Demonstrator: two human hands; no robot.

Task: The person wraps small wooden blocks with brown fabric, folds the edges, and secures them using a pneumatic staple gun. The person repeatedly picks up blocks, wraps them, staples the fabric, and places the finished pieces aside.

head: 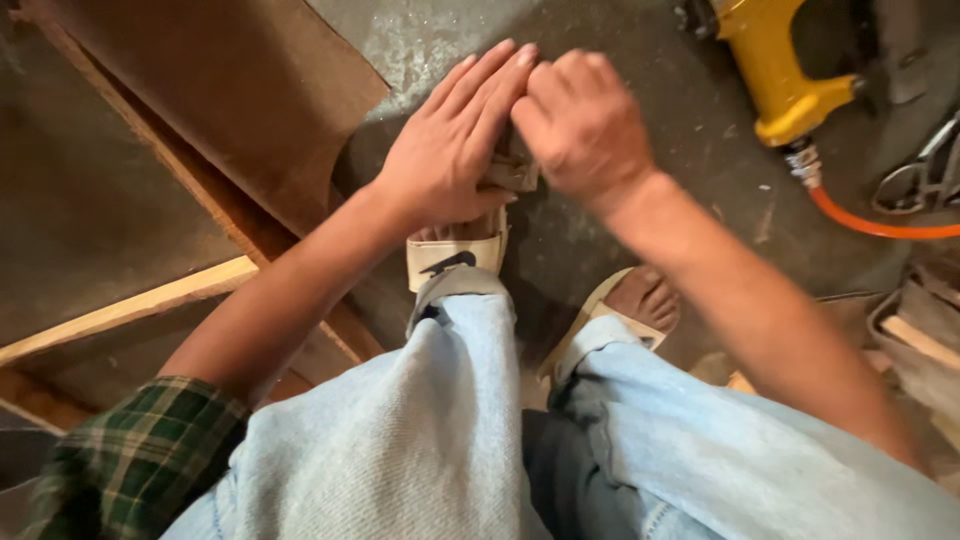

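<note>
My left hand (452, 145) lies flat with fingers stretched forward, pressing on a small brownish folded piece (512, 175) just above my left foot. My right hand (582, 125) is curled into a fist beside it, pinching the same piece at its top edge. The piece is mostly hidden under both hands, so its kind is unclear. My feet are in beige sandals (452, 258) on the grey concrete floor (620, 240). Light blue jeans (430, 420) cover my knees at the bottom of the view.
A yellow pneumatic tool (775, 70) with an orange hose (870, 225) lies at the upper right, next to metal scissors (925, 170). Brown boards (230, 90) and a pale wooden strip (130, 310) lie at the left. Wood scraps (920, 330) sit at the right.
</note>
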